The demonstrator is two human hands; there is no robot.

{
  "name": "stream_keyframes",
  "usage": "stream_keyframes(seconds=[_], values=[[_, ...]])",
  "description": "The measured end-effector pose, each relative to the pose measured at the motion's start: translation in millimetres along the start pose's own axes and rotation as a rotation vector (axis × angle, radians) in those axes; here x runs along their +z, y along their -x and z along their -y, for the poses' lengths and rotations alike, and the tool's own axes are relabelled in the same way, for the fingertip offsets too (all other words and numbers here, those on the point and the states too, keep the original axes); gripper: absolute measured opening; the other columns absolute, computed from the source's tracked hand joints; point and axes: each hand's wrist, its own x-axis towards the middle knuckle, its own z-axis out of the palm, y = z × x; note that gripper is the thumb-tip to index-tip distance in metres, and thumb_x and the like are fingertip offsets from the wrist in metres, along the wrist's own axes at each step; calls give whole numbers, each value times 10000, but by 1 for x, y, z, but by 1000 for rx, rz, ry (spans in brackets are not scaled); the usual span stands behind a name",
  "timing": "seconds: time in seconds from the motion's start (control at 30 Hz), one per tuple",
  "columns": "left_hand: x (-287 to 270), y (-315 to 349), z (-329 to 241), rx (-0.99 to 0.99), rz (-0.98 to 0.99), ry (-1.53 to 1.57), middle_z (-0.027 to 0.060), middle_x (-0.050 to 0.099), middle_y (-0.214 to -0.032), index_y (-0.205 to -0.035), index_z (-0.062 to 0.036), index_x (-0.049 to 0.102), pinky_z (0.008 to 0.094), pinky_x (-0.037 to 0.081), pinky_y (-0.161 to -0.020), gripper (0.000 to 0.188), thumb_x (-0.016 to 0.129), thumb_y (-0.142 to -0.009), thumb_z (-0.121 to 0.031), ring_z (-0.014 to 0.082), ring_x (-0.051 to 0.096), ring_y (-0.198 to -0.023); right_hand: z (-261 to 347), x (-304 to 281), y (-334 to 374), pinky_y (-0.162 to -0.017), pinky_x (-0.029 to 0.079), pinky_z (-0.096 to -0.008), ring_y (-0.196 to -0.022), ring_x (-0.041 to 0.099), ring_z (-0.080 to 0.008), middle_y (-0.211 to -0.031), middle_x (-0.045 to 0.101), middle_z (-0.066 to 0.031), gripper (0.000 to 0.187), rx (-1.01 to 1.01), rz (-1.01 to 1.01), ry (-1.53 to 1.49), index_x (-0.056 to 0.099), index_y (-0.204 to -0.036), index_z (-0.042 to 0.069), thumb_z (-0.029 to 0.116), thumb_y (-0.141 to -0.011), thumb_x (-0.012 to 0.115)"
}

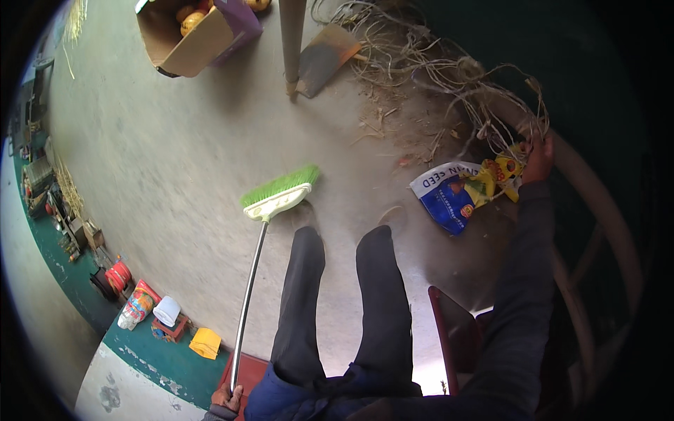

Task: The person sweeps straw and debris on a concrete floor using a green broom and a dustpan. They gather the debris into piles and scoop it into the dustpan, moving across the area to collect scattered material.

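Note:
My left hand (227,398), low in the head view, is closed round the end of a broom's metal handle. The broom (279,193) has a white head with green bristles, which rests on the floor just ahead of my feet. Far out to the right, my right hand (539,160) is closed on the gathered edge of a blue, white and yellow printed bag (453,200). Tangled pale strings (456,74) run up against that hand; whether its fingers hold some of them too, I cannot tell.
Crumbs and straw bits (400,126) litter the concrete floor below the strings. A flat shovel blade (326,59) lies by a grey pole (292,42). A cardboard box (196,49) with round orange things stands far left. A red chair (449,330) is beside my right leg.

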Motion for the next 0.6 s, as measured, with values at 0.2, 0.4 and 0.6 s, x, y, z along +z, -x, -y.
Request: stream_keyframes(seconds=[0.2,0.4,0.6], values=[[-17,-7,-41,467,-179,-53,199,498,-524,-734,-43,468,461,382,-447,266,436,-867,-272,409,504,-507,81,-21,-26,-548,400,-262,-584,416,-79,-744,497,-42,205,6,29,-97,465,-991,15,165,-857,505],[-28,-53,-155,706,-126,-95,184,508,-564,-758,-40,479,426,409,-497,262,425,-878,-267,381,524,-555,138,-26,-27,-499,354,-244,-579,413,-73,-760,509,-43,175,-61,-72,-183,482,-933,26,180,-852,500],[-20,-87,-271,743,-243,-299,189,514,-531,-758,-28,446,452,418,-478,315,417,-869,-321,384,522,-515,183,-26,-23,-476,340,-237,-568,414,-73,-755,511,-38,188,-175,-123,-115,482,-937,20,189,-854,494]])
